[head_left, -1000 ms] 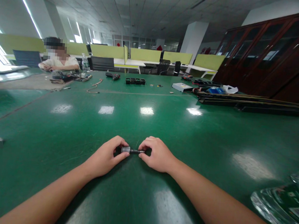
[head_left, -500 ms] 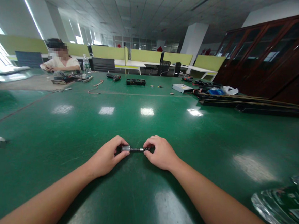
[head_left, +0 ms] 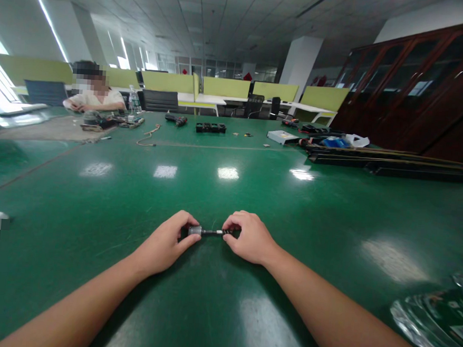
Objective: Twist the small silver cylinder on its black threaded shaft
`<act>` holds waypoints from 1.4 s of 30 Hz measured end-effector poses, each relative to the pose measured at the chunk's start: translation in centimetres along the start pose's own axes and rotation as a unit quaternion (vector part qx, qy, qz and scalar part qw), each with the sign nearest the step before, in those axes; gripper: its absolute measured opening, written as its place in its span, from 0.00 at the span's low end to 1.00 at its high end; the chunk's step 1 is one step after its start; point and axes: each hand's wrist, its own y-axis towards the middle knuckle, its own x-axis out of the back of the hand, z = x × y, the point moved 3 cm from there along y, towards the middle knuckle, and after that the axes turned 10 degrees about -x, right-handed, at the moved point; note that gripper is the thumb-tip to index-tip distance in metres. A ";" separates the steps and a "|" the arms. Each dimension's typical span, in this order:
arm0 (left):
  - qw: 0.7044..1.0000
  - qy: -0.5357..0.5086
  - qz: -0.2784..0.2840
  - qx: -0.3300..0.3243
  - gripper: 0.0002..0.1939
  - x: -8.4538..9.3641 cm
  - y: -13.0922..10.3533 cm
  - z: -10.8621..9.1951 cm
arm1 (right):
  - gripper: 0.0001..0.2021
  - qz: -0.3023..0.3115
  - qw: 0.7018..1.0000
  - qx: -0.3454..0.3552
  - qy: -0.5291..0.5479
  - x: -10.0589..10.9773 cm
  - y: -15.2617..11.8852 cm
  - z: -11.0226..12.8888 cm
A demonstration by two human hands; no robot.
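Between thumb and fingers, my left hand (head_left: 173, 239) pinches a short grey metal cylinder (head_left: 195, 230). A thin dark rod (head_left: 210, 232) runs rightward from it, level and close over the green table. At the rod's other end is a dark, spiral-looking piece with a silver collar (head_left: 219, 232). My right hand (head_left: 251, 238) is closed around that piece with thumb and fingertips, hiding part of it. Cylinder, rod and spiral piece lie in one line; whether they are joined firmly I cannot tell.
A clear plastic bottle (head_left: 435, 320) lies at the right front. Across the green table (head_left: 230, 194) are a power drill (head_left: 176, 119), a black holder (head_left: 211, 128), a silver box (head_left: 282, 137) and long dark bars (head_left: 394, 162). A person (head_left: 96, 92) sits at the far left.
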 end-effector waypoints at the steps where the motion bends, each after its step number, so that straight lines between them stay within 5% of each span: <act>1: 1.000 -0.002 0.000 -0.003 0.09 0.0 0.0 0.0 | 0.03 0.007 1.000 0.015 0.011 -0.1 0.0 0.1; 7: 0.998 -0.026 0.013 -0.057 0.08 0.1 -0.1 -0.4 | 0.10 0.057 0.991 0.095 0.081 -1.0 -0.5 1.1; 42: 0.996 -0.034 0.027 -0.074 0.08 -0.1 -0.1 -0.6 | 0.07 0.059 0.989 0.124 0.055 -1.0 -0.7 1.7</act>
